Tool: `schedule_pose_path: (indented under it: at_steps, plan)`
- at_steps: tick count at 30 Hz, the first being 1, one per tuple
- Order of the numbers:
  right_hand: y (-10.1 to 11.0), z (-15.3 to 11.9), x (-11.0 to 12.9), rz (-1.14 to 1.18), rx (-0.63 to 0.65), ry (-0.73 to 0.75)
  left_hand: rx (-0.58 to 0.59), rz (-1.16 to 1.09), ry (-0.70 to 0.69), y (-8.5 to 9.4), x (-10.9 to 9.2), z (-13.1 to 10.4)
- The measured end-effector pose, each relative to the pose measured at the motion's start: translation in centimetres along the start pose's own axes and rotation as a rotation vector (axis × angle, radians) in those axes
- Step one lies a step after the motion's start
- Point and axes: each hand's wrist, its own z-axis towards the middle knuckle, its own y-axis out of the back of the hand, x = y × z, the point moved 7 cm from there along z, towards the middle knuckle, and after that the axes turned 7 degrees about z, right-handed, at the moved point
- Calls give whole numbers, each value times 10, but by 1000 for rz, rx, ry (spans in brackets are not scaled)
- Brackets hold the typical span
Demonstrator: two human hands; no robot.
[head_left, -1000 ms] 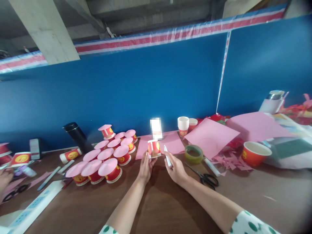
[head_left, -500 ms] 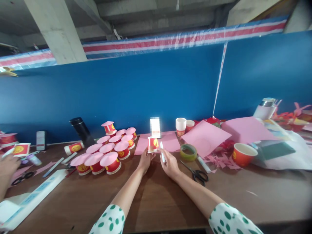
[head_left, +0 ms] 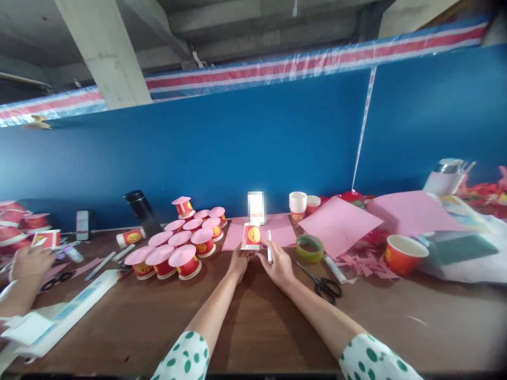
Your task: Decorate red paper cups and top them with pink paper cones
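Note:
My left hand (head_left: 238, 263) is closed around the lower part of a red paper cup (head_left: 252, 236) with a gold emblem and white edges. A slim white pen (head_left: 270, 247) stands upright in the fingers of my right hand (head_left: 281, 269), close beside the cup. Fingertips of the right hand come near the cup's base; whether they touch it I cannot tell. Behind the cup lie pink paper sheets (head_left: 280, 227), below a bright blurred-out phone-like rectangle (head_left: 256, 207). To the left stand several red cups topped with pink paper discs (head_left: 185, 257).
Right of my hands are a tape roll (head_left: 309, 249), black-handled scissors (head_left: 328, 287), a white tube (head_left: 335, 269), stacked cups (head_left: 298, 205) and an orange-red cup (head_left: 406, 254). A black flask (head_left: 141, 212) and power strip (head_left: 75, 311) are at left, near another person's hand (head_left: 34, 262).
The cup has turned so its gold emblem now faces me more fully. My view has shifted slightly left, and the other person's hand has moved further into view.

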Motion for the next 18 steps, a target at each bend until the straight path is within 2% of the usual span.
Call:
schedule_pose_path:
  at_steps: [18]
  plan:
    - [7, 0, 6, -16, -19, 13, 2, 89, -40, -2, -3, -1]
